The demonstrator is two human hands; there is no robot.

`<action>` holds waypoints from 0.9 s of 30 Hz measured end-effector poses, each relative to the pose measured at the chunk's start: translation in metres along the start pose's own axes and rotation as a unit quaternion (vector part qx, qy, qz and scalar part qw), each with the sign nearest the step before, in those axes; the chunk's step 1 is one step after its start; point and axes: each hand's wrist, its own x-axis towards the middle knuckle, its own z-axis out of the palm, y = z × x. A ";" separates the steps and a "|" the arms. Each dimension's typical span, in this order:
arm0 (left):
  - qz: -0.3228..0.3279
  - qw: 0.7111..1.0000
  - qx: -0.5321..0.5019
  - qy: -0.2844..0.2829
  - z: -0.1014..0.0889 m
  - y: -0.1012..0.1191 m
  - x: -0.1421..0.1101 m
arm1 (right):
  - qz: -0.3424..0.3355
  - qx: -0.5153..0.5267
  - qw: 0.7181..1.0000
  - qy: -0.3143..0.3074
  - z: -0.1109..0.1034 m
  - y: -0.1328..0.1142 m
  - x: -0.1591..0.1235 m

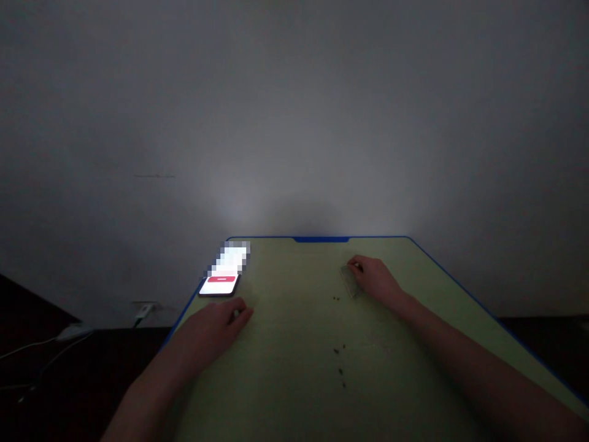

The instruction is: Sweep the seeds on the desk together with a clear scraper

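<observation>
My right hand [375,279] is closed in a pinch at the upper edge of a small clear plastic bag [348,281], which lies on the table and is partly covered by the hand. Any contents of the bag are too dim to make out. My left hand [225,323] rests on the left side of the table with its fingers curled in toward the thumb; a pale spot shows between them, too small to name. Several tiny dark bits [340,371] lie scattered in a rough line between the hands, a few of them [335,298] close to the bag.
A phone [221,286] with a lit screen lies at the table's left edge, just beyond my left hand. The pale table [285,319] has a blue rim and stands against a grey wall. Cables and a plug [145,310] are at the lower left. The room is dim.
</observation>
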 end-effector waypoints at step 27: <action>0.015 0.996 -0.079 0.035 -0.018 0.020 -0.017 | 0.042 0.018 0.999 0.005 -0.017 -0.003 -0.040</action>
